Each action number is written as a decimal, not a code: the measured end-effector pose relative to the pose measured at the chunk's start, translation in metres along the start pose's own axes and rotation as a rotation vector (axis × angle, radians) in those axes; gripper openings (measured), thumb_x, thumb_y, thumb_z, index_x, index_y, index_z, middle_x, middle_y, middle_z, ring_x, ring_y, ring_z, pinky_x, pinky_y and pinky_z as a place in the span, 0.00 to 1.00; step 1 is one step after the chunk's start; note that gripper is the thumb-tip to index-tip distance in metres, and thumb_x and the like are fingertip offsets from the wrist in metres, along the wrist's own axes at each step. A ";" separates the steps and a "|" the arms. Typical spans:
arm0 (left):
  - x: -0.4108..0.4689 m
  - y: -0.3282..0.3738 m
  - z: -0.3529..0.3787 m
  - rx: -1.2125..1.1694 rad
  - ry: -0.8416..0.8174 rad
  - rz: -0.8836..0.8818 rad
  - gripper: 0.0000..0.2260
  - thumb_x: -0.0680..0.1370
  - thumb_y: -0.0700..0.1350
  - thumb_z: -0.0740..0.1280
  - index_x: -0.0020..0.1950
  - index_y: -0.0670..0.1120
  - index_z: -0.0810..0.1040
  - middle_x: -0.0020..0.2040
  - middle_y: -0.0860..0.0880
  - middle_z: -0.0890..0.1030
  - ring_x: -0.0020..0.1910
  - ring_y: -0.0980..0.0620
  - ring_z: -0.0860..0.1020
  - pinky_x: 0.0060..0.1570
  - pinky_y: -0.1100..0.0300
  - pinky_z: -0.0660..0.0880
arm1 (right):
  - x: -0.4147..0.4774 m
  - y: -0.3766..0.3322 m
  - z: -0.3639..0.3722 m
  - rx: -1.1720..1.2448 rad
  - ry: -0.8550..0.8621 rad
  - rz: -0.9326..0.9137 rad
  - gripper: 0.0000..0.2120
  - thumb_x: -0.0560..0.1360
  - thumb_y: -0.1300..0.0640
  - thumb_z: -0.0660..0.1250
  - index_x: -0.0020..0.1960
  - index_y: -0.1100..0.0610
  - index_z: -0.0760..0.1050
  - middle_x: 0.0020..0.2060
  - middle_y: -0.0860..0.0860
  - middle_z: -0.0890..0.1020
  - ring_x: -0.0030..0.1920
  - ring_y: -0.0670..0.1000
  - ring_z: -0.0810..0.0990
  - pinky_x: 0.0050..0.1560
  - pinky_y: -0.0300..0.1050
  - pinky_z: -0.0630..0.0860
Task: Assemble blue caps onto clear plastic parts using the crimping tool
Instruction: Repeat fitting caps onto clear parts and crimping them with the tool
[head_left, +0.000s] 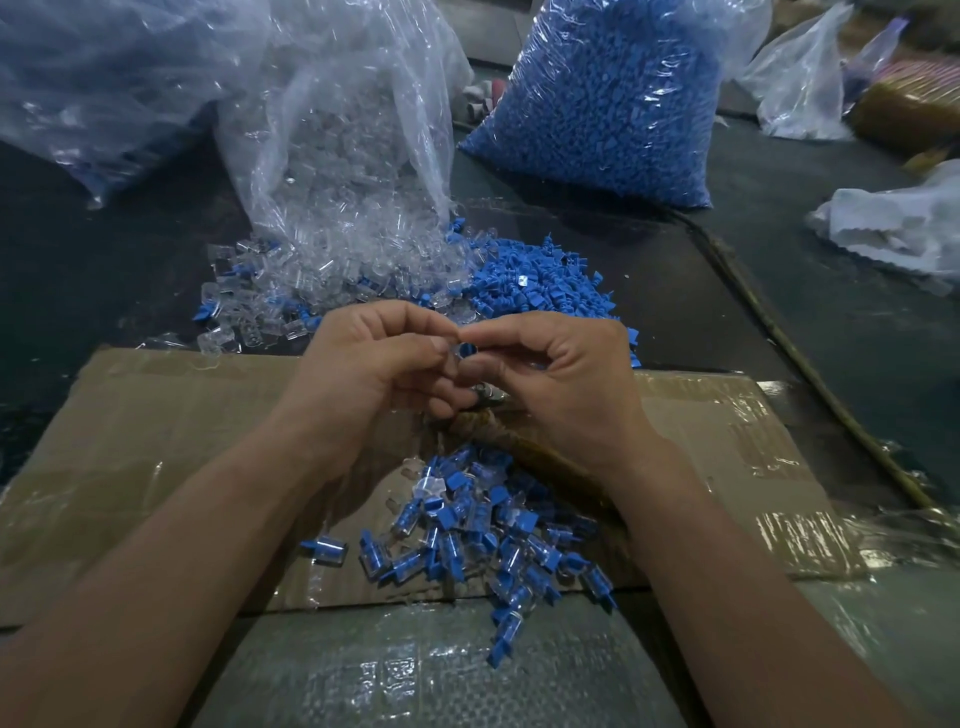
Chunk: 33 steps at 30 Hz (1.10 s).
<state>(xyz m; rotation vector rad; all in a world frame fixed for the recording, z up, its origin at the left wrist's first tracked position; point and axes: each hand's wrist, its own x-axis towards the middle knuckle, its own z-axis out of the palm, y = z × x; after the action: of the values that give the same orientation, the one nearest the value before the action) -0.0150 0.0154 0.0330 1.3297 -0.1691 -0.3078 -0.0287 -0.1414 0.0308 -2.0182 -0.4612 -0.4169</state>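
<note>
My left hand (382, 358) and my right hand (558, 371) meet fingertip to fingertip above a cardboard sheet (156, 441). Between them they pinch a small clear plastic part with a blue cap (464, 349), mostly hidden by the fingers. A metal tool tip (488, 396) with a worn handle (524, 441) shows just below the hands. Loose clear parts (291, 291) and loose blue caps (540, 286) lie in piles beyond the hands. A heap of assembled blue-and-clear pieces (483, 530) lies on the cardboard between my forearms.
An open bag of clear parts (337, 130) and a full bag of blue caps (613, 98) stand at the back. More plastic bags (805, 83) and white cloth (898, 223) lie at the right. A thin stick (810, 364) runs diagonally along the right side.
</note>
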 end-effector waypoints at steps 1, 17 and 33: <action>0.000 0.000 0.000 0.000 -0.001 0.002 0.07 0.72 0.30 0.61 0.39 0.40 0.75 0.27 0.44 0.79 0.24 0.50 0.79 0.23 0.64 0.75 | 0.000 0.000 0.000 -0.002 0.000 -0.005 0.11 0.67 0.66 0.72 0.50 0.63 0.81 0.41 0.49 0.82 0.41 0.43 0.82 0.44 0.35 0.79; 0.001 -0.003 0.001 0.017 0.021 0.028 0.09 0.61 0.40 0.69 0.39 0.40 0.75 0.28 0.43 0.81 0.24 0.50 0.79 0.23 0.65 0.74 | 0.000 0.001 0.002 -0.034 0.006 -0.058 0.11 0.66 0.65 0.73 0.49 0.63 0.81 0.42 0.49 0.82 0.43 0.45 0.82 0.46 0.39 0.79; 0.000 -0.002 0.002 0.032 0.044 0.020 0.09 0.61 0.40 0.69 0.39 0.40 0.76 0.28 0.44 0.81 0.24 0.52 0.79 0.23 0.65 0.75 | 0.000 -0.001 0.002 -0.137 0.003 -0.111 0.11 0.67 0.66 0.72 0.50 0.62 0.81 0.44 0.52 0.83 0.47 0.45 0.81 0.49 0.37 0.78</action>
<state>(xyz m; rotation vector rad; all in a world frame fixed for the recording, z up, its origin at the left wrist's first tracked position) -0.0157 0.0128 0.0314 1.3647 -0.1502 -0.2597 -0.0287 -0.1393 0.0312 -2.1301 -0.5580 -0.5316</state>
